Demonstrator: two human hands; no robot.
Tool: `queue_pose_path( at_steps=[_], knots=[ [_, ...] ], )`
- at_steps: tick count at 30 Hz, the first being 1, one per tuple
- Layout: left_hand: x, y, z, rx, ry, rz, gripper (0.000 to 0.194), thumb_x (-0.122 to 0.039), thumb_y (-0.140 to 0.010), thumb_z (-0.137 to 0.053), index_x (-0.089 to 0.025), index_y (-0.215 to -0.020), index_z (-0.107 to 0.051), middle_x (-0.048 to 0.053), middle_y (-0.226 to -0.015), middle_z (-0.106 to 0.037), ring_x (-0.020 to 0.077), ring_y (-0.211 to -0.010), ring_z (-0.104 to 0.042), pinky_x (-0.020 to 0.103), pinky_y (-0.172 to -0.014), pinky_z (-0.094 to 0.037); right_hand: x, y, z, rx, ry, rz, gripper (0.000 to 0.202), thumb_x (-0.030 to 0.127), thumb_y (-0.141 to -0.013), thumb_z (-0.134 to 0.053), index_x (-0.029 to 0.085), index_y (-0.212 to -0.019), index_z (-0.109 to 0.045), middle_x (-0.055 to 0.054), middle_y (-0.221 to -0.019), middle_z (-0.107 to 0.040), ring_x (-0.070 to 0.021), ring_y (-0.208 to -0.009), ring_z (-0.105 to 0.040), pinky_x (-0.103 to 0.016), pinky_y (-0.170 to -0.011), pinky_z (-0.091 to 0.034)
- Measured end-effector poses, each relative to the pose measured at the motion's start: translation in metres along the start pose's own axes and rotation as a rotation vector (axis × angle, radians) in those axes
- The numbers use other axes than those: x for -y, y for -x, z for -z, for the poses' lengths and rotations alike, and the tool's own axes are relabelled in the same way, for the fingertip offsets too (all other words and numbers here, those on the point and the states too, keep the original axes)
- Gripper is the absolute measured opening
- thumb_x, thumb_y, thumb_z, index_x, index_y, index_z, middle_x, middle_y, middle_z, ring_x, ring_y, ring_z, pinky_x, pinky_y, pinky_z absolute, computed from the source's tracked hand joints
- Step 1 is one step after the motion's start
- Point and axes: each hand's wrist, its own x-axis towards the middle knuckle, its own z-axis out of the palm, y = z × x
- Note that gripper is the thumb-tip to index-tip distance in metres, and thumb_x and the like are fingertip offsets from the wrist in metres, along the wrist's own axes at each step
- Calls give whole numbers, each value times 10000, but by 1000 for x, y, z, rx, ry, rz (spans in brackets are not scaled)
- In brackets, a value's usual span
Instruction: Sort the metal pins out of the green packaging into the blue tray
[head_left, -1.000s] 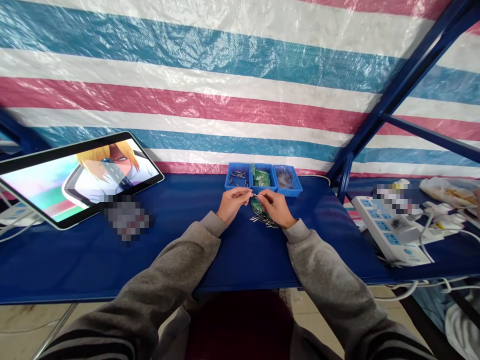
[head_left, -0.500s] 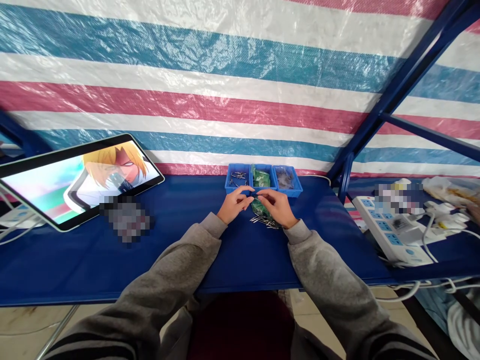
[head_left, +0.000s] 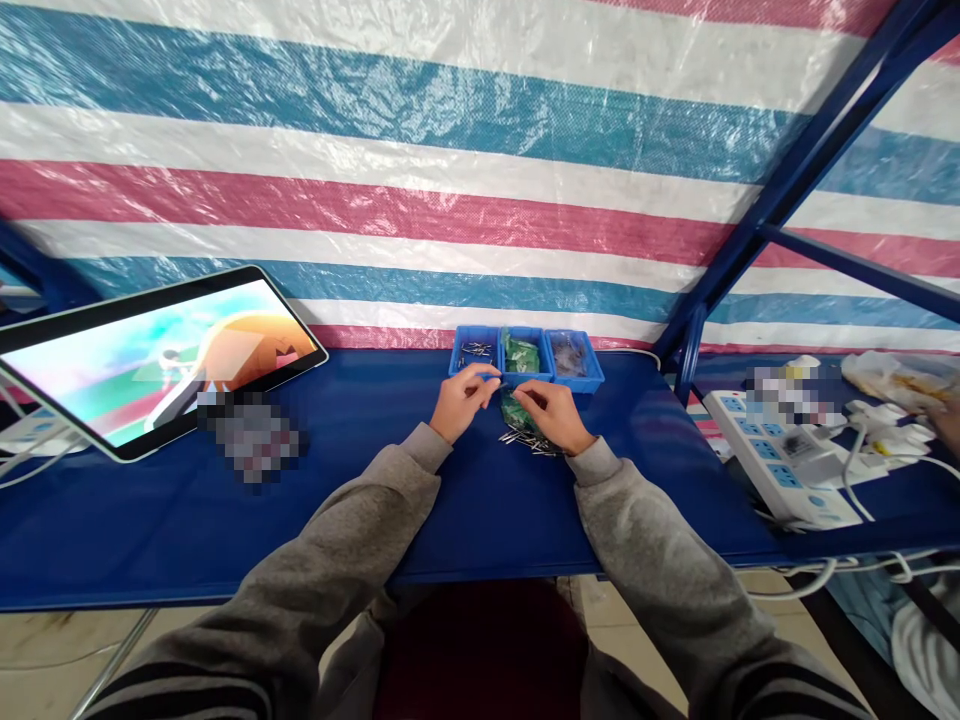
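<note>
My left hand [head_left: 463, 402] is closed in a pinch just in front of the left blue bin [head_left: 475, 351], which holds small metal pins. What it pinches is too small to make out. My right hand [head_left: 556, 412] is also pinched, over the left part of a green heap [head_left: 513, 412], and its fingertips hide whatever they hold. Several thin metal pins [head_left: 525, 438] lie below that heap on the blue table. Behind my hands, the middle bin holds green pieces [head_left: 522, 354] and the right bin holds greyish translucent pieces [head_left: 568, 355].
A tablet [head_left: 165, 360] leans at the left, with a blurred object [head_left: 259, 440] before it. At the right are a white power strip [head_left: 780, 460], plugs, cables and a plastic bag [head_left: 900, 380]. Another person's hand [head_left: 946, 425] shows at the right edge. Blue frame bars [head_left: 780, 190] rise behind.
My left hand has moved slightly left, widening the gap to my right hand, which has barely moved. Another person's hand has appeared at the right edge. The tablet picture has changed.
</note>
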Motion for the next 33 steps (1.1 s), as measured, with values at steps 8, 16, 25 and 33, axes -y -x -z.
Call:
queue_pose_path(
  at_steps=[8, 16, 25, 33],
  knots=[
    [-7, -38, 19, -161, -753, -188, 372, -343, -931, -533, -180, -1264, -567, 93, -1127, -675, 191, -857, -654, 292, -784, -479, -4, -4, 6, -27, 142, -112, 243, 328, -900, -513, 177, -763, -644, -5, -617, -612, -140, -563, -541, -255, -589, -376],
    [13, 9, -3, 289, -705, -396, 277, -311, -971, -436, -181, -996, -680, 59, -1027, -705, 191, -953, -658, 276, -822, -493, -1, -6, 27, 331, 537, -323, 344, 528, -781, -674, 187, -786, -632, -33, -730, -661, -186, -707, -600, -255, -579, -327],
    [19, 16, -1, 249, -581, -284, 258, -304, -944, -471, -186, -942, -701, 42, -926, -731, 150, -757, -658, 251, -732, -492, 15, -3, 14, 453, 810, -362, 323, 508, -820, -631, 189, -869, -612, -83, -821, -686, -248, -825, -652, -265, -610, -353],
    [24, 16, -5, 265, -551, -278, 282, -329, -936, -468, -191, -947, -714, 54, -912, -742, 177, -778, -671, 268, -737, -493, 10, 0, 9, 369, 739, -260, 92, 278, -815, -608, 195, -780, -631, -95, -794, -713, -248, -794, -653, -283, -599, -351]
  ],
)
